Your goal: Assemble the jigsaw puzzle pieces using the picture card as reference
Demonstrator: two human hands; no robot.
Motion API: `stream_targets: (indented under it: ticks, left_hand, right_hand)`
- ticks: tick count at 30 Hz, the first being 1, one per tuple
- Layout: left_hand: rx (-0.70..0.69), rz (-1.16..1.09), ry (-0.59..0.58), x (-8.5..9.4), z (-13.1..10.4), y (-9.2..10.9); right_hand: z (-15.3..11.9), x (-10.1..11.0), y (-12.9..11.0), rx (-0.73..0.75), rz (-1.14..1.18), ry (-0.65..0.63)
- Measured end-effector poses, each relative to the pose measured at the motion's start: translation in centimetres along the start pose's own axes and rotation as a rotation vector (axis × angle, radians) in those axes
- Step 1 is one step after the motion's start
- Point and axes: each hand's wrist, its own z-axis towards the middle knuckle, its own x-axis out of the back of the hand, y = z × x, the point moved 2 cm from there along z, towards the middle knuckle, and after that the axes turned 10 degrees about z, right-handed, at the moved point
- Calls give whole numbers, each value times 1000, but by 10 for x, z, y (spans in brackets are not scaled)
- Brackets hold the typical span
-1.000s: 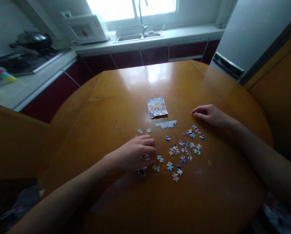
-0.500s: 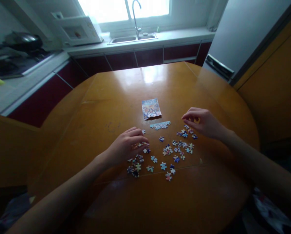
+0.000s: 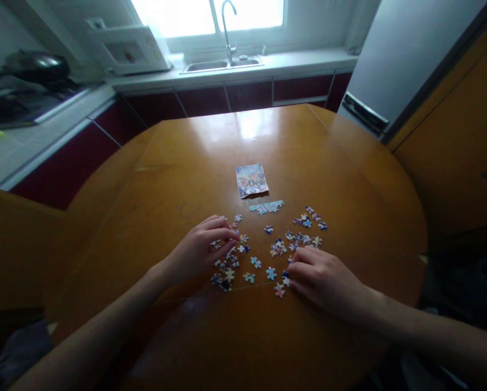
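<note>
My left hand (image 3: 211, 239) hovers low over the left cluster of jigsaw pieces (image 3: 229, 274), its fingers bent and slightly apart. It hides some pieces, and no held piece shows. On the right, my right hand (image 3: 319, 274) reaches down with thumb and forefinger parted beside a white jigsaw piece (image 3: 286, 282) and a dark blue one (image 3: 285, 274). Its palm covers part of the right cluster of pieces (image 3: 279, 247). Beyond the hands lies a joined strip of pieces (image 3: 267, 207), pale blue along its top. Behind it rests a small printed picture sheet (image 3: 252, 180).
The pieces lie on a large wooden table (image 3: 186, 163) with angled corners. Past it are a counter with a sink (image 3: 206, 66), a white microwave (image 3: 131, 51) and a dark pan (image 3: 37, 65) on the stove. A refrigerator (image 3: 414, 54) stands at right.
My right hand has come down and toward me, from beside the upper right pieces to the lower ones. My left hand has shifted slightly left, uncovering a few pieces.
</note>
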Motion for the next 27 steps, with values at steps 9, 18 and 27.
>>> stream_targets:
  ticks: [9,18,27]
  left_hand:
    - [-12,-42,-28,-9,-2,2]
    - [-11,-29,8,-11,-5,-4]
    - [-22,-11,12,-10,-4,-10]
  right_hand:
    - [-7,-12,-2,-10,69,96]
    - [-17,-9,-27,37,124,84]
    - [-43,7,13,-228,73,243]
